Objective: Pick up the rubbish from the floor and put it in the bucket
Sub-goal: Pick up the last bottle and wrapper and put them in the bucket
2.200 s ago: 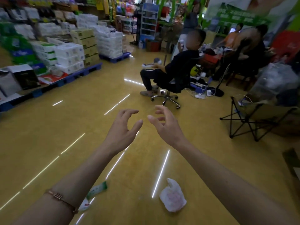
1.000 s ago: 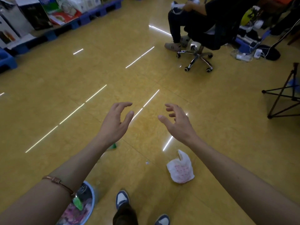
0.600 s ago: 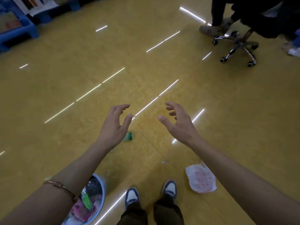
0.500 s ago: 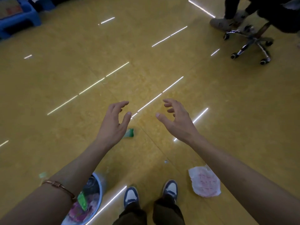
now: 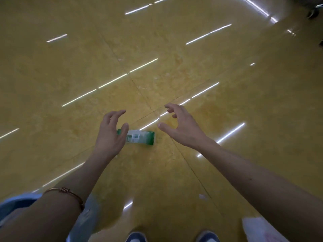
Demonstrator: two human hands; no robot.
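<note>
A green and white wrapper (image 5: 141, 137) with a barcode lies flat on the yellow floor. My left hand (image 5: 110, 135) hovers over its left end, fingers spread, holding nothing. My right hand (image 5: 183, 127) is open just to the right of the wrapper, apart from it. A light blue bucket (image 5: 89, 217) stands at the bottom left, mostly hidden behind my left forearm. A crumpled white plastic bag (image 5: 258, 231) lies at the bottom right, partly covered by my right arm.
My two shoes (image 5: 136, 237) show at the bottom edge. A small white scrap (image 5: 201, 196) lies on the floor between my arms. Chair casters (image 5: 312, 13) sit at the top right corner. Light strips reflect on the glossy floor.
My view has tilted down and closer to the floor. The green wrapper, mostly hidden behind my left hand before, now shows between both hands. The bucket and white bag slid toward the bottom edge.
</note>
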